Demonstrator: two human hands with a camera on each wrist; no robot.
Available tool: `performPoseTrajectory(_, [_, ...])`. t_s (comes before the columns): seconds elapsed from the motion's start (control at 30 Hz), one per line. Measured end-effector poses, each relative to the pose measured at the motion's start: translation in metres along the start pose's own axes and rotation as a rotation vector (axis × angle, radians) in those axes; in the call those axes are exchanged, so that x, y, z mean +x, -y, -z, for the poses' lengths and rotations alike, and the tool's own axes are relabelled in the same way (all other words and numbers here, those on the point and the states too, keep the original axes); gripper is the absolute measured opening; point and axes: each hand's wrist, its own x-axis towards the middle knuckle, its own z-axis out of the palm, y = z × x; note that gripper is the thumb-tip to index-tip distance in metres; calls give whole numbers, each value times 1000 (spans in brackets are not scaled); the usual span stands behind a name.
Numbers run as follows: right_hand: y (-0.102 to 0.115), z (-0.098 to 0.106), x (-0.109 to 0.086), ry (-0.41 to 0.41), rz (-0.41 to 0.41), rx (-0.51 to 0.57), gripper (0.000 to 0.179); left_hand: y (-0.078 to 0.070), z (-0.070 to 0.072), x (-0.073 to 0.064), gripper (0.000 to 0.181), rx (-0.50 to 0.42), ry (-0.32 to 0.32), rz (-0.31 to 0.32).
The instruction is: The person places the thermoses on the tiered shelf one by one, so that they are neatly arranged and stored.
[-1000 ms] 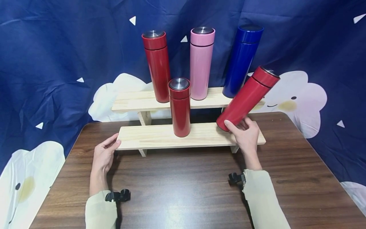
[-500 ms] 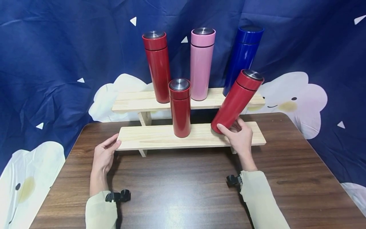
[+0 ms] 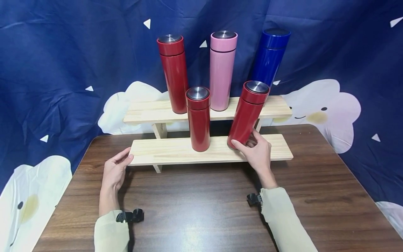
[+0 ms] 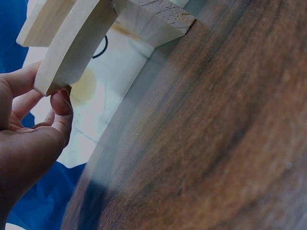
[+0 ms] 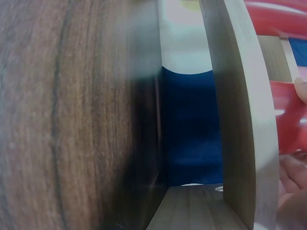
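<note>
My right hand [image 3: 259, 152] grips a red thermos [image 3: 247, 113] low near its base, thumb on the near side. The thermos leans to the right, its bottom at the lower wooden shelf [image 3: 167, 150]. In the right wrist view the same red thermos [image 5: 288, 117] shows behind the board's edge, with fingers at its side. At the shelf's left end, my left hand [image 3: 114, 171] pinches the board. The left wrist view shows thumb and fingers around the board end [image 4: 72, 57]. Left of the held thermos, a second red thermos [image 3: 199, 126] stands upright on the same shelf.
Behind, a higher wooden shelf [image 3: 145, 110] carries a red thermos [image 3: 174, 77], a pink thermos [image 3: 221, 73] and a blue thermos [image 3: 272, 56], partly hidden by the held one. Both shelves stand on a brown wooden table [image 3: 195, 206] before a blue cloth [image 3: 78, 63].
My right hand has moved the held red thermos left along the lower shelf and brought it closer to upright. The left hand has stayed at the shelf end.
</note>
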Motion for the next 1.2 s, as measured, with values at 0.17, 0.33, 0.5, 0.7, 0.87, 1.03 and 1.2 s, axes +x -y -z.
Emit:
performPoseTrajectory(0.17, [2,-2,0,5,17,-35,63,1,1,0,46,-3,1,-4])
performPoseTrajectory(0.33, [1,-3,0,16,18,-48,64,1,1,0,45,-7,-2,-4])
performPoseTrajectory(0.5, [0,-5,0,20,22,-40,64,1,0,0,45,-2,-6,0])
performPoseTrajectory(0.7, [0,-5,0,14,23,-51,66,0,0,0,48,4,-6,5])
performPoseTrajectory(0.87, [0,-5,0,14,16,-63,68,0,-1,1,48,10,-7,1])
performPoseTrajectory(1.03, [0,-4,-1,16,7,-67,69,0,-1,0,46,-6,1,-2])
performPoseTrajectory(1.2, [0,-4,-2,20,-1,-64,70,0,0,0,48,-5,6,-3])
